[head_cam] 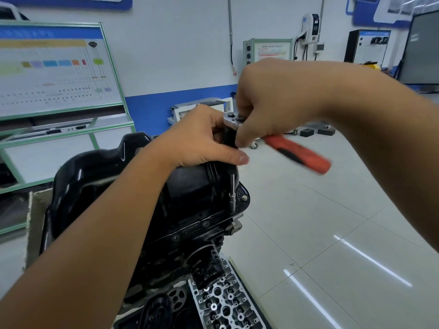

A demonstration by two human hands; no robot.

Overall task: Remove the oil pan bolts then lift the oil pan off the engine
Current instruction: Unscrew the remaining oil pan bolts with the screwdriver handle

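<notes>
At the far left a green-framed training board [54, 67] is standing against the wall. Near the middle, the black oil pan [99, 172] is sitting on top of the upturned engine [180, 236], its flange lying against the block. A black oil filter [206, 264] is sticking out of the engine's near side, and a bare cylinder head [225, 302] is lying below it. The left hand [202, 138] is curling over the pan's right end, its fingers wrapping around the dark upper part of the ratchet's extension [232, 188], which is running straight down to the flange at the pan's right corner; a bolt [244, 198] is showing just beside it. The right hand [268, 100] is gripping the ratchet [285, 146] at its metal head, with the blurred red handle pointing right over the tiled floor [332, 233].
</notes>
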